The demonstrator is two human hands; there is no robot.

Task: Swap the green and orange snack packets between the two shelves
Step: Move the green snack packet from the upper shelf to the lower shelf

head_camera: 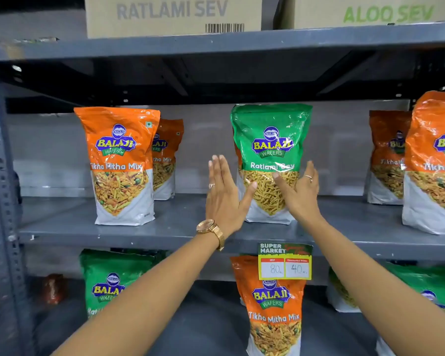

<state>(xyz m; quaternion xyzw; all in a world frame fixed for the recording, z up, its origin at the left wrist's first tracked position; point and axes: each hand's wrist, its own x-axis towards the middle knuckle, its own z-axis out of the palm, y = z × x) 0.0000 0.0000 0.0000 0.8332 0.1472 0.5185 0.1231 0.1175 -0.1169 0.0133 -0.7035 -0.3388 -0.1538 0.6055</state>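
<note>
On the upper shelf (165,227) an orange Tikha Mitha Mix packet (120,165) stands upright at the left. The left hand (225,195), fingers spread flat, hovers just beside the green Ratlami Sev packet (270,155), thumb touching its front. The right hand (299,191) lies open against the packet's right side. Below the price tag (285,262), another orange packet (272,312) stands on the lower shelf (211,317).

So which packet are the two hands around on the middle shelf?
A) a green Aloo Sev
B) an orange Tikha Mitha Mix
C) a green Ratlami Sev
C: the left hand and right hand flank the green Ratlami Sev packet, which stands upright on the middle shelf.
</note>
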